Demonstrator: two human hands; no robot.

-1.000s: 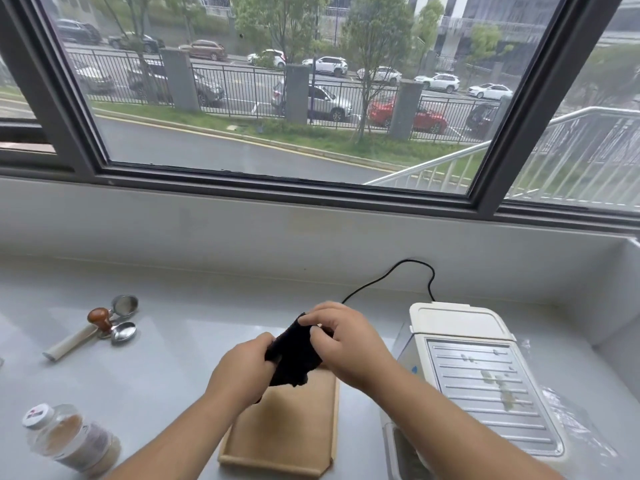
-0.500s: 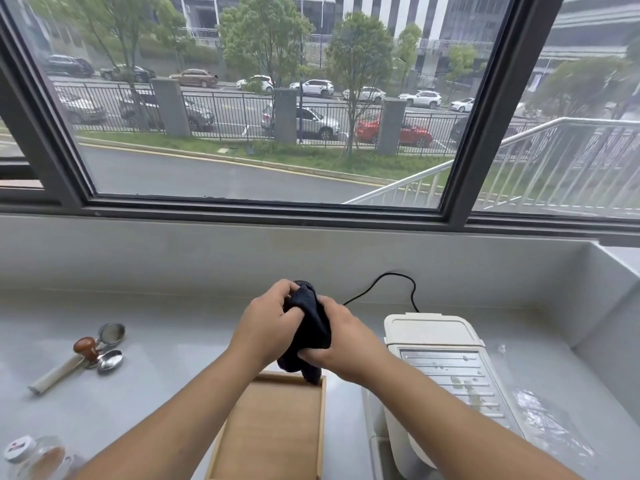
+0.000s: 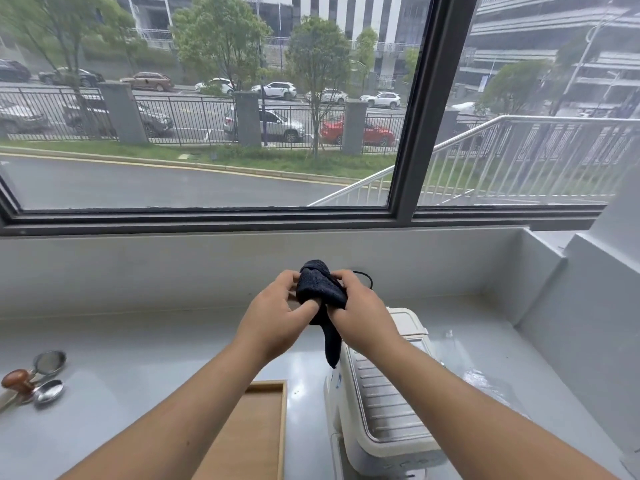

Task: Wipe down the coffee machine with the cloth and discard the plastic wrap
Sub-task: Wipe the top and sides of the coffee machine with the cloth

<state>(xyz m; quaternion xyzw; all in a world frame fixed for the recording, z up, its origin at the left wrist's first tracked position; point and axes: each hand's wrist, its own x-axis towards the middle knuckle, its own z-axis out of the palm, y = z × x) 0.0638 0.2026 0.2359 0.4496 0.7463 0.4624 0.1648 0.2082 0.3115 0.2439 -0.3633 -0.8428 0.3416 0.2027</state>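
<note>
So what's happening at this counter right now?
A person holds a dark cloth bunched between the left hand and right hand, above the counter. The white coffee machine sits just below, not touched by the cloth. The plastic wrap lies on the counter to its right.

text: none legible | coffee machine (image 3: 388,403) — no readable label (small front marks too blurred)

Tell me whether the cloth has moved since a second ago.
Yes. The dark cloth rose from just above the wooden tray to well clear of it, held in both hands toward the back wall.
</note>
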